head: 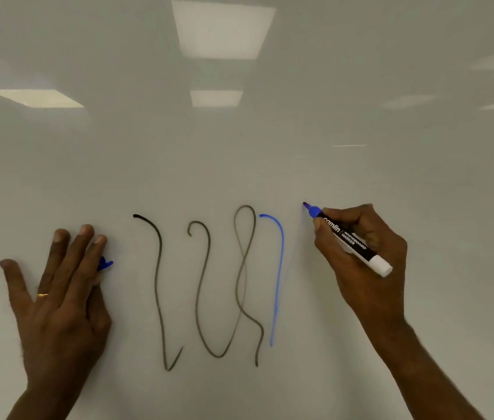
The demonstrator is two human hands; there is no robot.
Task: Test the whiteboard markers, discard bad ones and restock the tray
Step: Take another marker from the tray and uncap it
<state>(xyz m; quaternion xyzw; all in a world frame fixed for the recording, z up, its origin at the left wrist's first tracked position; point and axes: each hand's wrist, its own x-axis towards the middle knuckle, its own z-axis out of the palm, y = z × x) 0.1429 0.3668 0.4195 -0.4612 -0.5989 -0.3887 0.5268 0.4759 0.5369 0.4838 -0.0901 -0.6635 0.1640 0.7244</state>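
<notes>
- Hands at a whiteboard (239, 147): the left hand (58, 298) lies flat against it, its four fingers straight and slightly spread, with a gold ring (42, 295) on one of them.
- A blue cap (105, 263) pokes out from under the left index finger. It appears pinched there against the tucked-in thumb, though the grip itself is hidden.
- The right hand (361, 247) holds a marker (351, 242) in a writing grip, with the thumb and curled fingers pinching the black barrel near its front.
- The marker is uncapped and slants up to the left, its white end resting over the back of the hand. "Whiteboard marker" is printed on the barrel.
- Its blue tip (308, 206) meets the board at upper right of the drawn strokes, and no fresh mark shows below it.
- Three wavy dark lines run down the board between the hands: a left line (158, 283), a middle line (206, 298) and a looping right line (244, 268).
- A blue line (279, 268), hooked at the top and fading towards the bottom, stands just right of the looping one, between it and the marker.
- Ceiling light reflections (221, 28) gleam in the glossy board above.
</notes>
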